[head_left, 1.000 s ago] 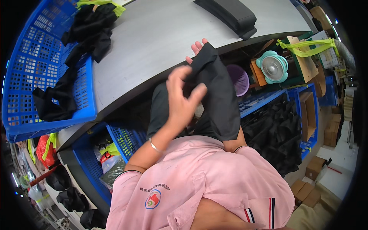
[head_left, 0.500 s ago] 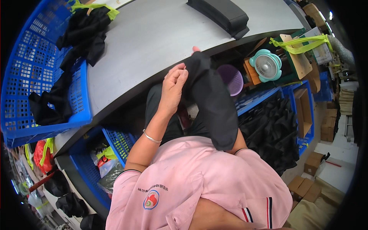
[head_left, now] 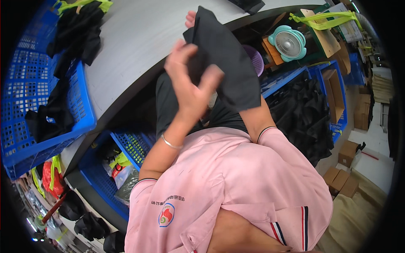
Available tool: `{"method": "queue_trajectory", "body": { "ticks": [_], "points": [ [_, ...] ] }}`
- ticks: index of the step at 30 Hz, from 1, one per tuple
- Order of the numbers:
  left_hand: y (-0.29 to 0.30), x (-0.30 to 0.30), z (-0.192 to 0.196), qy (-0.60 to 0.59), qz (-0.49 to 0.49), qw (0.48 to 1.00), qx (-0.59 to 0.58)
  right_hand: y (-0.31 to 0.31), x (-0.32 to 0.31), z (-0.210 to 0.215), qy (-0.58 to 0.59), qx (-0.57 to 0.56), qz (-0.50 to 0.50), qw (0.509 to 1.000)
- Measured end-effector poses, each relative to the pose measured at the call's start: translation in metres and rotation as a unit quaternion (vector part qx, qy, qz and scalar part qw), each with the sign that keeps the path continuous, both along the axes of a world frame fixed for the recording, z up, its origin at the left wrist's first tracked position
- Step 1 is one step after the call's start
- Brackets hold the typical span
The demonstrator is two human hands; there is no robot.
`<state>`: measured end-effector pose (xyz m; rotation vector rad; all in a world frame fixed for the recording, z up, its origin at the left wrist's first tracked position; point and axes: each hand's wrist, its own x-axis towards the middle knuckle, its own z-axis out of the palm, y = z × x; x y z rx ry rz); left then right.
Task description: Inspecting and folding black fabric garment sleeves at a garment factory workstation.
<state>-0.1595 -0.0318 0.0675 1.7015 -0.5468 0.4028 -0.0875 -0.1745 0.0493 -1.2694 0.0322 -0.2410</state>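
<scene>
A black cloth piece (head_left: 225,55), shaped like a sleeve, covers my right forearm and most of my right hand (head_left: 191,19). Only several fingertips poke out past its far left edge, stretched out; the thumb and palm are hidden. The cloth's near edge lies across the forearm below the elbow. My left hand (head_left: 190,82) is beside the cloth, somewhat blurred, with thumb and fingers spread apart. Its thumb overlaps the cloth's left side, and I see nothing gripped in it.
Beyond my hands stretches a grey table (head_left: 126,46), with a dark padded piece (head_left: 249,5) at its far edge. A blue basket (head_left: 86,105) with black cloth stands left. Right are a purple bin (head_left: 256,61), a turquoise fan (head_left: 289,43) and a heap of black pieces (head_left: 297,114).
My right hand and the cloth over it have moved up and away from me, and more fingertips show. My left hand has opened wider and shifted toward the cloth. The view has also shifted.
</scene>
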Motion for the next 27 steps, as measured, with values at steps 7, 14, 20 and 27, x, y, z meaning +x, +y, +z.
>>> {"method": "queue_trajectory", "body": {
  "ticks": [7,14,20,27],
  "points": [
    [0.003,-0.039,-0.008,-0.044,-0.038,0.995,0.08,0.015,0.011,0.013,0.004,-0.29,-0.166,0.943],
    [-0.003,0.021,-0.026,0.346,-0.133,0.868,-0.329,-0.002,0.025,-0.046,-0.16,-0.603,-0.262,0.736],
    [-0.011,0.08,-0.034,0.277,-0.006,0.923,-0.268,0.079,-0.01,-0.036,0.146,-0.101,-0.118,0.977],
    [0.028,0.149,-0.066,0.227,0.121,0.956,-0.143,0.085,-0.113,-0.005,0.115,-0.193,0.062,0.973]
  ]
}}
